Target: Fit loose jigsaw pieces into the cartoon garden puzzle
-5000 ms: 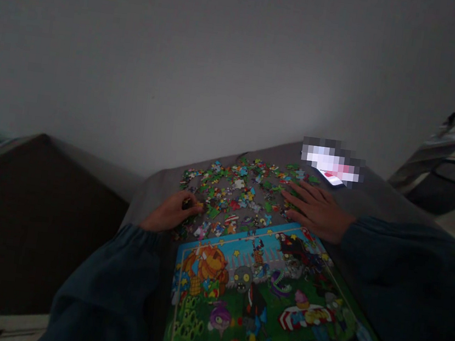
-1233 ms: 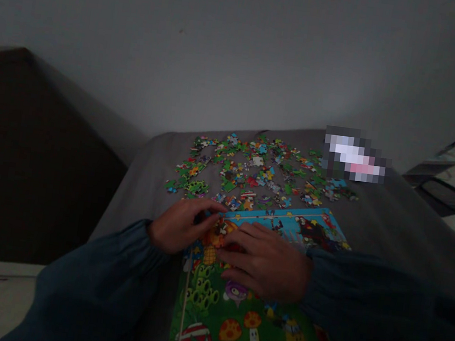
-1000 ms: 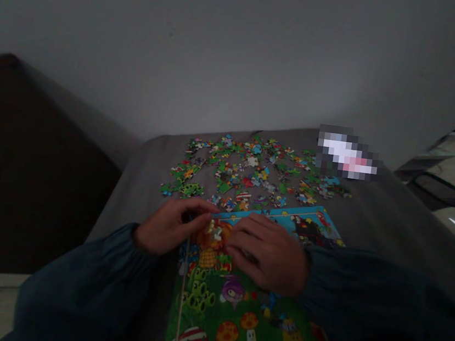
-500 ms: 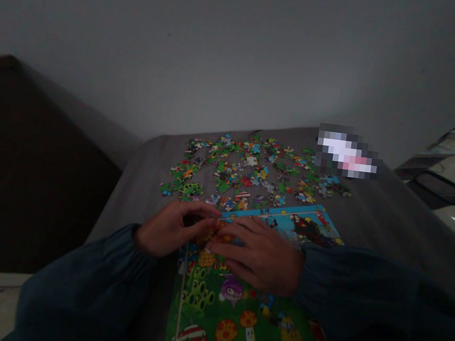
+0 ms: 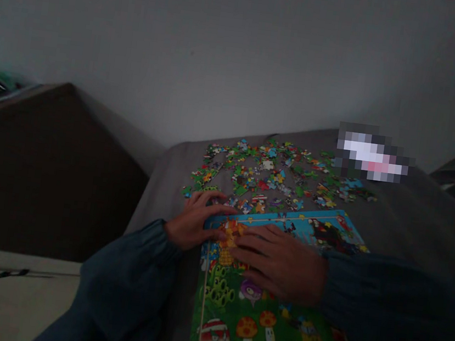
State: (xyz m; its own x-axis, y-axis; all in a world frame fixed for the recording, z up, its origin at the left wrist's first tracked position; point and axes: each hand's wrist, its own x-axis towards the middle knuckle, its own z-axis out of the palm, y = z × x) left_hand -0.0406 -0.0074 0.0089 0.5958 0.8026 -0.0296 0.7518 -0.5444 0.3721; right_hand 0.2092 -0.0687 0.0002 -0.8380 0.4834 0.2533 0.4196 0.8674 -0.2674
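- Head view, looking down over both forearms at a jigsaw board (image 5: 328, 226) with a blue top border and a green lower part, lying toward the near edge of a grey padded top (image 5: 421, 216).
- Left hand (image 5: 195, 227): at the board's far left corner, fingers curled narrow and thumb toward the board. Whether it pinches a piece is hidden.
- Right hand (image 5: 277, 268): lying flat and fairly wide across the board's upper left area, its fingertips (image 5: 240, 237) pointing at the left hand. It shows no held piece.
- Between the hands, orange pieces (image 5: 230, 234) sit on the board; the fingers hide how they meet their neighbours.
- Loose pieces (image 5: 268, 175): many, green, blue, red and white, scattered beyond the board toward the far edge, just above its top border.
- Done and left: the board's picture looks filled from the top border to the near side of the frame, while the scattered pieces remain off it. Whether the picture is joined pieces or a printed base, the dim light hides.
- Far right corner of the grey top: a pixelated patch (image 5: 372, 158) hides whatever lies there.
- Left of the grey top: a dark brown panel (image 5: 43, 181); behind it all, a pale wall (image 5: 225, 54).
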